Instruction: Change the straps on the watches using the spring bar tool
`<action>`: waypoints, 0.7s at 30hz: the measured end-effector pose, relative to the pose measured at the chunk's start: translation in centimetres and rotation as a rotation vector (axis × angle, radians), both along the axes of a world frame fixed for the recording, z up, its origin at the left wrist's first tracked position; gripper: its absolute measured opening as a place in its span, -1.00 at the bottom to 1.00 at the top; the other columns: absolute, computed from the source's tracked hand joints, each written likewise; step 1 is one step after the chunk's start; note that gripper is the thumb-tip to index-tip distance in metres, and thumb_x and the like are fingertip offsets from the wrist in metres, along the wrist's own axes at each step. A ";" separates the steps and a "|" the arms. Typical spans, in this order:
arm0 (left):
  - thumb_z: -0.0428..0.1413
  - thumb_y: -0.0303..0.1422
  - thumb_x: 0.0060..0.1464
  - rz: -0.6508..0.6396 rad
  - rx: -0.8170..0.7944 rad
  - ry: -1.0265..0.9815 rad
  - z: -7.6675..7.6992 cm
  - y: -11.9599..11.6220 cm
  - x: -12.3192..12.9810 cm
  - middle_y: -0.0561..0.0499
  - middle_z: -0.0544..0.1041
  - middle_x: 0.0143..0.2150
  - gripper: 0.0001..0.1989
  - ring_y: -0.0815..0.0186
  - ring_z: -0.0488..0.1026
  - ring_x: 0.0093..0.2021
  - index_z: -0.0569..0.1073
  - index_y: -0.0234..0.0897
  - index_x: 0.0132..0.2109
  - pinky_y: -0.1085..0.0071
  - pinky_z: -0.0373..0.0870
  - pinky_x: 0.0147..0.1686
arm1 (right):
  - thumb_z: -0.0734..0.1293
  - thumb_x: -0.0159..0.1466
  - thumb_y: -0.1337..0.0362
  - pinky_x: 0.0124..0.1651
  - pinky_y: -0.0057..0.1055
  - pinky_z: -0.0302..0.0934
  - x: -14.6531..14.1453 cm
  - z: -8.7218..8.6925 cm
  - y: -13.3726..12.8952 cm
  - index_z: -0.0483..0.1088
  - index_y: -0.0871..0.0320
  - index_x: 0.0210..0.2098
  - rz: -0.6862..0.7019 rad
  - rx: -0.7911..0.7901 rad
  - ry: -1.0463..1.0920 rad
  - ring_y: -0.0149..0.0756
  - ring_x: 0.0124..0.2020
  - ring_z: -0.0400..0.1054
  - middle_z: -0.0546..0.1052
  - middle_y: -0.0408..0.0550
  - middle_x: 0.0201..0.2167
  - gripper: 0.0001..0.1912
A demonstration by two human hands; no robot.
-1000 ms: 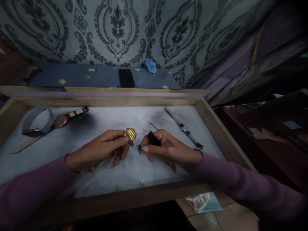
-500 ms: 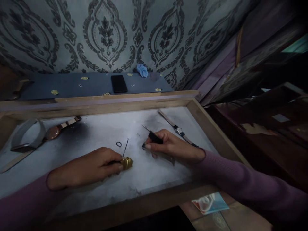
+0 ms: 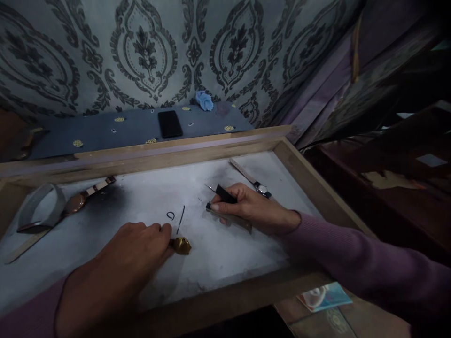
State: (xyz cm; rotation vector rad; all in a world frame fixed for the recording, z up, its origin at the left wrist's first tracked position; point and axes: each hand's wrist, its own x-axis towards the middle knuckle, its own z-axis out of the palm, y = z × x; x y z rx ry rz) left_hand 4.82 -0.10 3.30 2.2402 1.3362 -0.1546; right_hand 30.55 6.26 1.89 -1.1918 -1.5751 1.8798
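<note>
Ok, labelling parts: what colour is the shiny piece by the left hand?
The shiny piece is gold; see head view.

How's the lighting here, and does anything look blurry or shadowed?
Head view: dim overall, the flat white tray floor brightest mid-picture, the upper right corner nearly black. Head view: soft shadow beside the bare left hand; the rounded gold-coloured metal piece at its fingertips lacks fine detail.

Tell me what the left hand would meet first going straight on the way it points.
Probably the dark strip, just beyond the left hand, toward the picture's upper right. Depth is unclear, so the hand might pass over it.
</note>
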 end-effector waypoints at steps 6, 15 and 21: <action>0.01 -0.17 0.18 -0.106 0.069 0.149 2.4 1.0 0.2 -0.02 0.49 -0.42 -0.74 0.28 0.35 -0.48 0.45 -0.25 -0.29 0.35 -0.04 -0.47 | 0.42 0.12 0.22 -0.42 -0.53 0.13 0.1 0.1 0.4 0.44 0.28 -0.43 -0.035 -0.053 0.024 -0.53 -0.55 0.28 0.40 -0.19 -0.62 -0.79; 0.00 -0.46 0.21 -0.122 0.206 -0.156 2.0 7.9 4.7 0.04 0.46 -0.26 -0.88 0.34 0.37 -0.29 0.44 -0.28 -0.22 0.43 0.17 -0.33 | 0.43 0.11 0.14 -0.53 -0.52 -0.02 0.5 -0.3 0.7 0.45 0.27 -0.40 -0.011 -0.086 -0.004 -0.52 -0.61 0.17 0.42 -0.17 -0.62 -0.72; -0.01 -0.47 0.22 -0.228 0.275 -0.169 -0.2 8.6 5.3 0.01 0.46 -0.26 -0.84 0.29 0.36 -0.22 0.48 -0.31 -0.22 0.37 0.25 -0.23 | 0.45 0.08 0.19 -0.47 -0.51 0.02 0.4 0.2 0.8 0.43 0.25 -0.39 -0.026 -0.117 0.053 -0.50 -0.56 0.23 0.44 -0.19 -0.63 -0.77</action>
